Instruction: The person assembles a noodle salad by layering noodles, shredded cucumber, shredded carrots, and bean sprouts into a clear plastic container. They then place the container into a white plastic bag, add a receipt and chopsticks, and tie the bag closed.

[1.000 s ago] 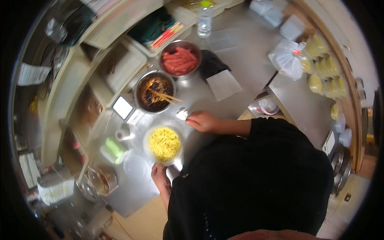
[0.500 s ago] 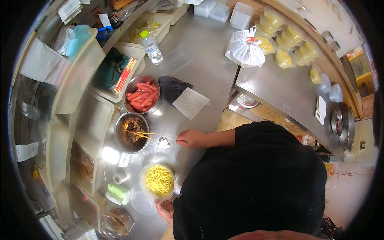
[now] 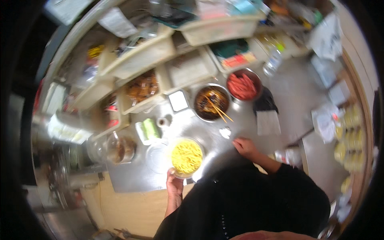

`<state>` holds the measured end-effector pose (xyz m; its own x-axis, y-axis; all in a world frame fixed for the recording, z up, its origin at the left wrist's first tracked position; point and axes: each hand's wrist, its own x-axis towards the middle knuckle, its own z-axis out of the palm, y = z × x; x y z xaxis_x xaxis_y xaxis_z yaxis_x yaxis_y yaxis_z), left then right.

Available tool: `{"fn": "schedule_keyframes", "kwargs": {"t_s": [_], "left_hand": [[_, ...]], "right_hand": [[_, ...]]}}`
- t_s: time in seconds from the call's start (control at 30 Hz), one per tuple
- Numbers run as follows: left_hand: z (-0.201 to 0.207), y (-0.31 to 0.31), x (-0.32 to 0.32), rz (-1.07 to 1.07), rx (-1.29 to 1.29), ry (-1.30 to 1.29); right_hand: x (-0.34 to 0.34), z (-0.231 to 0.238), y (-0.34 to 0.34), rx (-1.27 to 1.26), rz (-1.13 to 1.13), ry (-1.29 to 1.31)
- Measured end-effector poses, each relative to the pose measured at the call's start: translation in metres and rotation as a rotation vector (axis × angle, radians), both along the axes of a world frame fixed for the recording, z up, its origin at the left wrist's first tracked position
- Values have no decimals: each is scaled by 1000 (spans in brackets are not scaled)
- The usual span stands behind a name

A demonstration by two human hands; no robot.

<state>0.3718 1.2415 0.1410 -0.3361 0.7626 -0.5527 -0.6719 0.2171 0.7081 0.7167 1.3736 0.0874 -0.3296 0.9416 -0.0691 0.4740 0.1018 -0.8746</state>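
Note:
A clear round tub [image 3: 202,154] of yellow noodles [image 3: 186,157] is at the near edge of the steel counter. My left hand [image 3: 175,184] grips its near left side, fingers at the rim. Loosely closed, my right hand [image 3: 245,147] rests by the counter edge to the right, with nothing visible in it. A crumpled white scrap [image 3: 225,132] lies just beyond that hand. Further back, wooden chopsticks [image 3: 221,113] lean in a metal bowl [image 3: 212,121] of dark, oily sauce. A clear round lid [image 3: 156,158] lies flat left of the tub.
Behind the sauce stands a metal bowl of red sausages [image 3: 242,87]. A dark cloth [image 3: 265,101] and white sheet [image 3: 268,123] lie to its right. A green packet [image 3: 150,129] and a jar [image 3: 120,149] stand left. Plastic bins [image 3: 188,72] line the back; a white bag [image 3: 326,122] sits right.
The whole view has turned, so the counter now runs across the picture, with some blur. My left hand has come further up around the noodle tub's side. The right hand stays closed.

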Motion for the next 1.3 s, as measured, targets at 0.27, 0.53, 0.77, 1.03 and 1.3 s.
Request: {"fn": "schedule_keyframes", "kwargs": {"t_s": [0.27,0.53,0.77,1.03,1.3], "left_hand": [[-17,-32,-1,198,50,-86],[-13,-72,-7,358,163,17],[-9,-110,2,480,137,-54],[-22,-143,10,587,137,-63],[-29,-164,20,682,122,-51]], "right_hand": [[-31,-4,19,112,64,51],[-74,-7,34,-47,276,102],[-112,-8,35,58,371,86],[-138,-5,27,-47,456,169],[-145,-21,20,-78,451,177]]}}
